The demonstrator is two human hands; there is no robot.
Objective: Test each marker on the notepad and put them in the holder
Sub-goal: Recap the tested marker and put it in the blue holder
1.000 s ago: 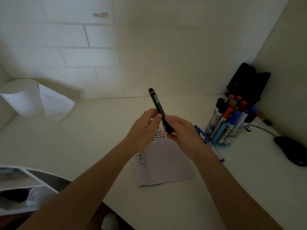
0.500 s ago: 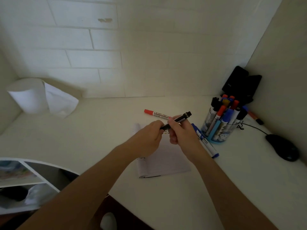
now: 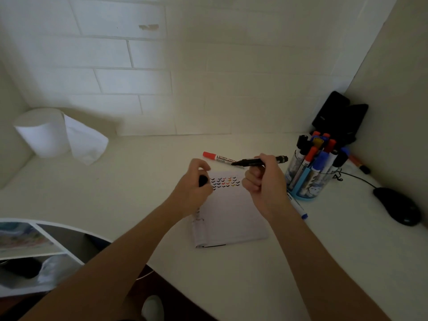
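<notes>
White desk top [image 3: 139, 181] bearing a white spiral-bound paper notepad [image 3: 231, 218], whose far end is filled with rows of small coloured ticks. Right of the notepad stands a clear round holder on a blue base [image 3: 308, 181], crowded with markers. The right hand [image 3: 266, 181], above the notepad's far right corner, grips a slim black marker [image 3: 252, 161] by the barrel. The marker is level, with its bare tip pointing left. A red-capped white marker [image 3: 217, 157] lies just beyond the notepad, and a blue-capped one [image 3: 298, 208] lies just right of it. The left hand [image 3: 192, 186], over the notepad's far left edge, curls round the black cap [image 3: 203, 180].

Step in hand: testing the black marker. The next move probably calls for lowering the tip onto blank paper below the ticks and making a light stroke.
</notes>
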